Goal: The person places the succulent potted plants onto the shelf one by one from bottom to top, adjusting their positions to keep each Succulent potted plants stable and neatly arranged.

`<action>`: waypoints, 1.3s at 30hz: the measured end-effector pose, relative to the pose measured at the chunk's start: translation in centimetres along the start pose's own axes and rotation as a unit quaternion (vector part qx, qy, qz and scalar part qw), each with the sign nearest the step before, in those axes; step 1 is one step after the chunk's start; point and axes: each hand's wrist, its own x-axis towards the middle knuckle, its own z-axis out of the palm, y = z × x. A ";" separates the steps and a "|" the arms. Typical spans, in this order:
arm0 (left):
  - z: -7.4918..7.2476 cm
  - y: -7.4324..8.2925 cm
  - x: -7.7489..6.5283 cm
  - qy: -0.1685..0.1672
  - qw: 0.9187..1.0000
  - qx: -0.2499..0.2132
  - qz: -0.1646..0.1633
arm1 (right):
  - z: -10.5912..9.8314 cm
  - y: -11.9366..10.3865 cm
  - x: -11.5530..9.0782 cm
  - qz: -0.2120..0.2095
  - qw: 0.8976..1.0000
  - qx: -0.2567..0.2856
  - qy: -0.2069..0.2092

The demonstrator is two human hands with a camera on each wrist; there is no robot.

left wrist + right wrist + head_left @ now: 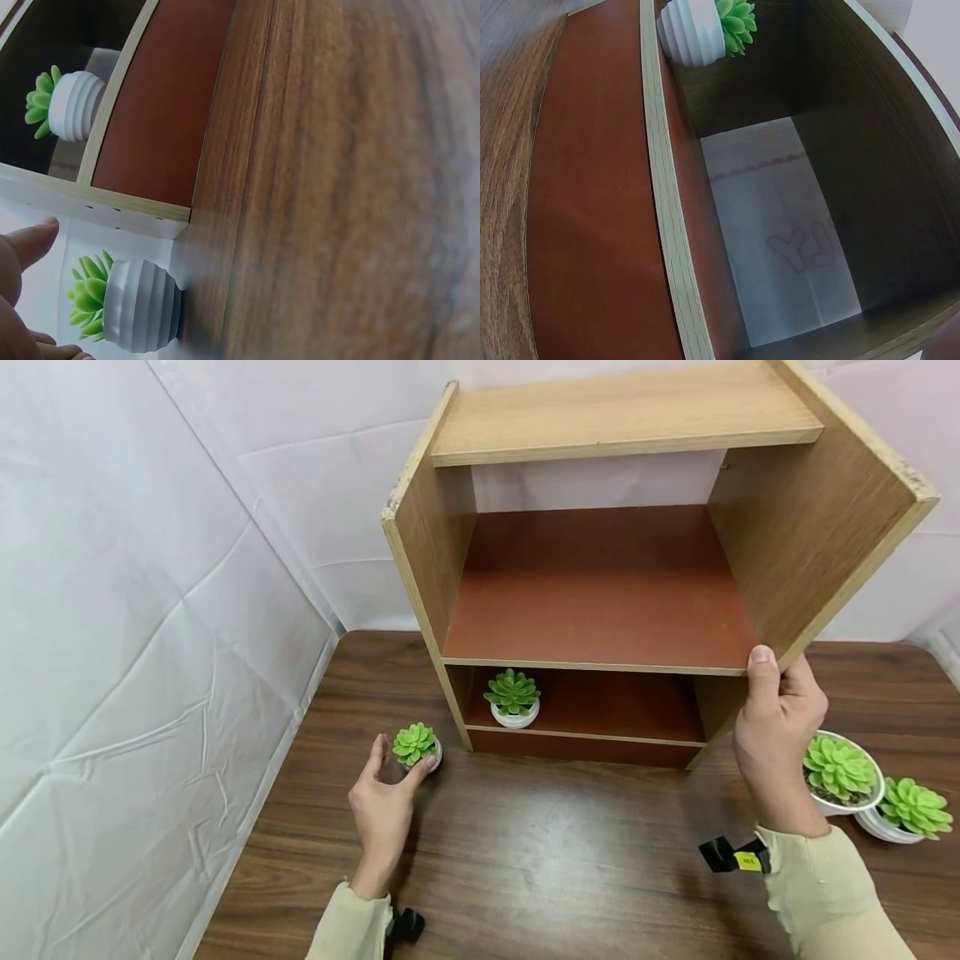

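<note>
At the left of the head view, a small potted succulent (415, 744) with a ribbed white pot (142, 306) stands on the table beside the shelf. My left hand (386, 810) is around it, thumb and fingers spread on either side; in the left wrist view the fingers look apart from the pot. My right hand (780, 735) grips the front edge of the wooden shelf unit (600, 664) at its right side panel, thumb near the middle board. Another potted succulent (514, 700) sits at the left end of the lower compartment, also seen in the right wrist view.
Two more potted succulents, one in a wide white pot (840, 768) and one in a smaller pot (903, 814), stand right of my right forearm. The brown wood-grain table (555, 860) lies under everything. White cloth walls (150, 610) enclose the left and back.
</note>
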 end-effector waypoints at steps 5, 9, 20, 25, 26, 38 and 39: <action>0.0 0.0 0.2 -0.020 1.000 -0.007 -0.023 | 0.0 0.0 0.1 0.000 1.000 0.004 -0.002; 0.1 -0.2 0.5 -0.038 0.998 -0.020 -0.043 | 0.0 -0.2 0.0 -0.004 1.000 0.003 -0.004; 0.5 -0.7 0.7 -0.069 0.993 -0.050 -0.080 | 0.3 -0.7 0.0 -0.003 1.000 0.005 0.001; 0.7 -0.8 0.8 -0.072 0.992 -0.057 -0.089 | 0.7 -2.5 -0.4 -0.007 1.000 0.011 0.000; 0.7 -0.8 0.8 -0.073 0.992 -0.058 -0.091 | 0.8 -2.7 -0.4 -0.007 1.000 0.011 0.000; 1.0 -1.0 1.3 -0.092 0.987 -0.075 -0.110 | 0.3 -0.5 -0.1 -0.010 1.000 0.019 0.006; 1.1 -1.0 1.3 -0.093 0.986 -0.077 -0.111 | 0.3 -0.4 -0.1 -0.009 1.000 0.021 0.006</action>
